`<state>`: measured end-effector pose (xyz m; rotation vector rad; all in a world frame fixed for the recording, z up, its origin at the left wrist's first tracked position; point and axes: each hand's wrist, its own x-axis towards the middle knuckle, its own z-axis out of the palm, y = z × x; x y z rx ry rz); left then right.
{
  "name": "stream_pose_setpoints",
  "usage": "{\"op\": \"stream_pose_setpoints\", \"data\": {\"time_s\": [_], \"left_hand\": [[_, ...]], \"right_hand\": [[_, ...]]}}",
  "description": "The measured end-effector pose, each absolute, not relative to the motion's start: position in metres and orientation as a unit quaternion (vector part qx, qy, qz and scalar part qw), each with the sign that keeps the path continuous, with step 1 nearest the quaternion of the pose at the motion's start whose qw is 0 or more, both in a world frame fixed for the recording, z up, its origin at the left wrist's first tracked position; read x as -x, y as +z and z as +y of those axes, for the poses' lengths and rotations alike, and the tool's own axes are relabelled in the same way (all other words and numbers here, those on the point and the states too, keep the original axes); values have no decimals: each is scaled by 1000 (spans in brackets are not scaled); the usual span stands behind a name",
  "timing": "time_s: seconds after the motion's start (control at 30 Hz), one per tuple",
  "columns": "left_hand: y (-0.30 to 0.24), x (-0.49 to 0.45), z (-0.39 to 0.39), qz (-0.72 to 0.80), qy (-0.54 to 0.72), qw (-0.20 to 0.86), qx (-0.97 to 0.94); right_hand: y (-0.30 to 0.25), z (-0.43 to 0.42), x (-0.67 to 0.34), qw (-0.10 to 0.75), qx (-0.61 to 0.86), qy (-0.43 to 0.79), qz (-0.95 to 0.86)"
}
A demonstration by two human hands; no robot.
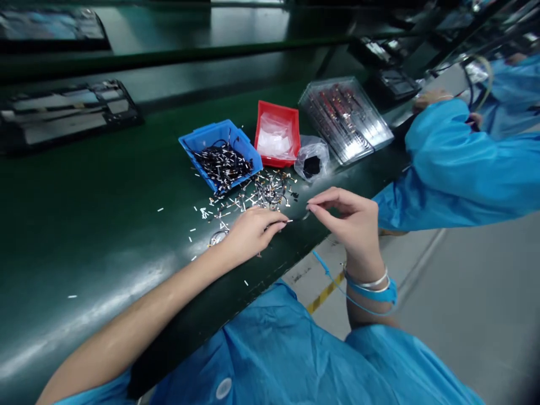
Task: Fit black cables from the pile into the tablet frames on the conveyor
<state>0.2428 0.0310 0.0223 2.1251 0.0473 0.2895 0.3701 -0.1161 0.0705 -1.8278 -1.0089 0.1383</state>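
Note:
Between my two hands stretches a thin dark cable (298, 218) with a small white piece near its left end. My left hand (257, 230) rests low over the green bench, thumb and forefinger pinched on that end. My right hand (346, 216), a blue strap and bangles at its wrist, pinches the other end just past the bench edge. Beyond my left hand lies a loose heap of small cables and white strips (270, 190). Behind it, a blue bin (198, 139) holds many black cables with white pieces.
A red bin (260, 121) with clear bags stands beside a plastic bag (318, 152) with dark contents. Stacked clear trays (350, 118) lie farther right. Device frames (71, 112) sit at the back left. A co-worker's blue sleeve (468, 163) reaches in from the right.

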Motion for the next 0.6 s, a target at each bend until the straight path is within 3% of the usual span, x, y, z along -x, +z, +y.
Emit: {"op": "stream_pose_setpoints", "data": {"time_s": [0.13, 0.23, 0.43, 0.5, 0.6], "left_hand": [[35, -234, 36, 116, 113, 602, -782], [41, -224, 43, 191, 168, 614, -747], [42, -200, 57, 206, 267, 436, -834], [44, -192, 61, 207, 260, 447, -831], [49, -183, 67, 203, 222, 563, -769]], "right_hand": [[78, -87, -359, 503, 735, -16, -454], [72, -69, -339, 505, 735, -83, -444], [57, -35, -309, 495, 721, -13, -485], [57, -24, -307, 528, 692, 33, -492], [60, -13, -306, 570, 644, 122, -496]]}}
